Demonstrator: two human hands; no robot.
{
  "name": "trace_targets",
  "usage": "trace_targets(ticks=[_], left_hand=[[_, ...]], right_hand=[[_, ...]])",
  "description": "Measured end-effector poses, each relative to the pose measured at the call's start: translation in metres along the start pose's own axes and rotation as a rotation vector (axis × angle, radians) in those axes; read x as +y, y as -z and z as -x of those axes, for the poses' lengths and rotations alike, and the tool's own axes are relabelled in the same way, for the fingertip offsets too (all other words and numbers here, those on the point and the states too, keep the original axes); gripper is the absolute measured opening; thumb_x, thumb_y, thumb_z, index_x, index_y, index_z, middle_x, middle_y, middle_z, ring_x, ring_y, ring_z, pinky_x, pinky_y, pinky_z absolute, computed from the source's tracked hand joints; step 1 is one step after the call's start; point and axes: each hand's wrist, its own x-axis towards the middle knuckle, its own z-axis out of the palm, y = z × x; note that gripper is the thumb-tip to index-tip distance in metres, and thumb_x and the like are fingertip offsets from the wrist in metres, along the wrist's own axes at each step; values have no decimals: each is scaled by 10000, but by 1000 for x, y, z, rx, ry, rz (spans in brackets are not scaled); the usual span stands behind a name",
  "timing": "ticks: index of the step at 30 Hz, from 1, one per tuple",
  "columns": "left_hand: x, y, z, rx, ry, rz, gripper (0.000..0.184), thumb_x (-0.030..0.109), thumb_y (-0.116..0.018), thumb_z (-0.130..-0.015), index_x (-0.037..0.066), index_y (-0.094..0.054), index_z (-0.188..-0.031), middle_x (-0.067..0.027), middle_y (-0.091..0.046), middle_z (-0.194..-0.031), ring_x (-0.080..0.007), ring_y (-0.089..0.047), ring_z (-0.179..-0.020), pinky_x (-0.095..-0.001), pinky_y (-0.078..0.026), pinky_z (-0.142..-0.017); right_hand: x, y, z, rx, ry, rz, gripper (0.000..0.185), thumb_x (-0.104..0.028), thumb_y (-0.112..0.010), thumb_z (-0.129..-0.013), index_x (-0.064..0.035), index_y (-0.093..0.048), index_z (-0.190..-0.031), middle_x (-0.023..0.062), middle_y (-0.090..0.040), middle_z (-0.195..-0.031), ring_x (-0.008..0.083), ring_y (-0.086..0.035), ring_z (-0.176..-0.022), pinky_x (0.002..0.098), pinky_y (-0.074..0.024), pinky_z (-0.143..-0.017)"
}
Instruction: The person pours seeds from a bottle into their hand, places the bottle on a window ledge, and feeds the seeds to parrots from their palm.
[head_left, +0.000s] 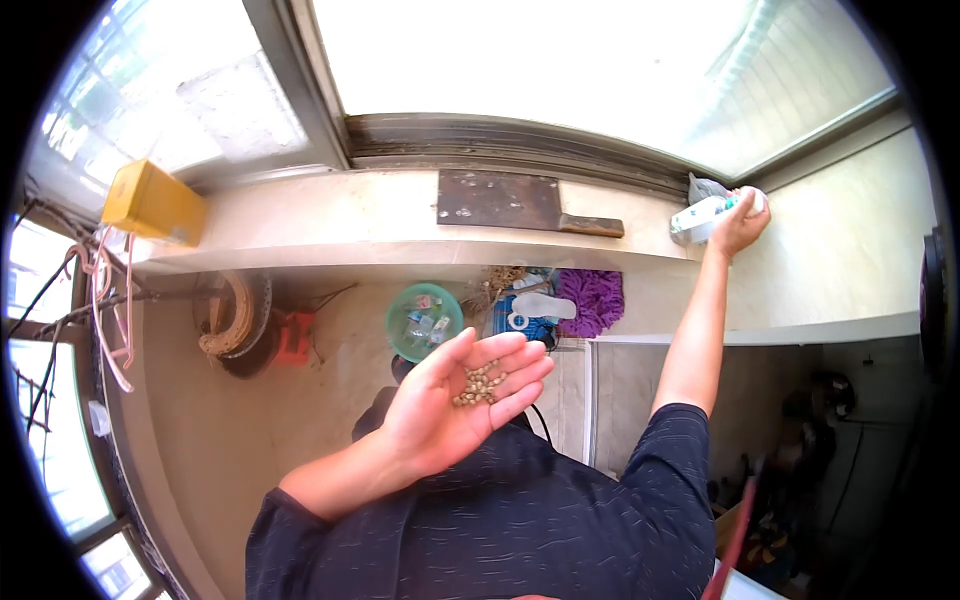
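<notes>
My left hand (440, 410) is held palm up in front of my body, its fingers extended and slightly cupped. A small heap of pale brown seeds or beans (479, 387) lies in that palm and at the base of the fingers. Reaching out to the right, my right hand (740, 228) is closed around a white plastic bottle (704, 214) with some green on it, at the window sill (640, 256). The bottle is tilted, and my fingers cover part of it. Behind it sits a greyish clear plastic bag (706, 187).
A cleaver (500, 201) with a dark blade lies on the sill. At the left end stands a yellow box (150, 203) near pink hangers (105, 290). Below are a green basin (425, 322) holding small items, a purple mop head (592, 300) and a red object (293, 338).
</notes>
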Motion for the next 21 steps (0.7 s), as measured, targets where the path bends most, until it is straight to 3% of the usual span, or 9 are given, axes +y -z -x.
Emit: trace_targets(ticks=[1, 6, 8, 11, 12, 14, 17, 21], left_hand=[[0, -3, 0, 45, -7, 13, 513, 367, -392, -1085, -62, -557, -1313, -222, -572, -1390, -364, -498, -1361, -479, -384, -1175], [1, -1, 0, 16, 1, 49, 478, 348, -399, -1083, -38, -589, -1293, -216, -580, -1383, -370, -497, -1361, -482, -388, -1171], [1, -1, 1, 27, -8, 34, 470, 342, -401, -1083, -34, -598, -1284, -215, -586, -1376, -372, -496, -1361, -479, -390, -1169], [2, 1, 0, 15, -3, 43, 462, 342, -408, -1080, -28, -612, -1268, -214, -596, -1360, -367, -496, -1363, -469, -395, -1164], [2, 2, 1, 19, -4, 43, 462, 343, -409, -1080, -27, -614, -1265, -213, -599, -1357, -366, -497, -1362, -468, -396, -1164], [2, 2, 0, 14, 3, 46, 462, 345, -409, -1080, -26, -615, -1263, -208, -603, -1352, -364, -501, -1358, -467, -400, -1161], [2, 2, 0, 18, -2, 18, 464, 347, -387, -1086, -2, -631, -1269, -185, -630, -1331, -350, -530, -1333, -467, -417, -1145], [1, 1, 0, 28, -5, 3, 466, 348, -375, -1089, 10, -641, -1267, -176, -641, -1322, -342, -546, -1319, -467, -430, -1134]], right_hand=[[3, -2, 0, 34, 57, -48, 421, -253, -670, -985, 39, -440, -1183, 158, -671, -946, 209, -698, -827, 294, -588, -722], [-9, -3, 5, 61, 56, 88, 462, -269, -722, -947, 24, -437, -1164, 141, -680, -946, 188, -704, -766, 306, -581, -711], [-9, -3, 5, 50, 15, 51, 417, -301, -635, -995, 38, -498, -1196, 147, -671, -1011, 211, -711, -831, 318, -588, -754], [-14, -3, 7, 9, -23, -67, 415, -257, -569, -1005, 39, -477, -1281, 182, -612, -1146, 250, -686, -964, 326, -593, -796], [-12, -3, 6, 22, 36, -84, 428, -239, -571, -995, 32, -458, -1306, 171, -616, -1140, 239, -685, -938, 320, -587, -790], [-20, -4, 9, 47, -77, -55, 461, -234, -570, -991, 26, -438, -1348, 167, -621, -1130, 224, -679, -926, 318, -580, -786], [-16, -2, 7, 33, -57, 22, 419, -218, -565, -990, 33, -446, -1303, 159, -623, -1079, 202, -669, -895, 313, -573, -762], [-16, -1, 4, 7, 17, -129, 331, -210, -568, -989, 25, -453, -1191, 158, -625, -1022, 185, -660, -866, 301, -565, -733]])
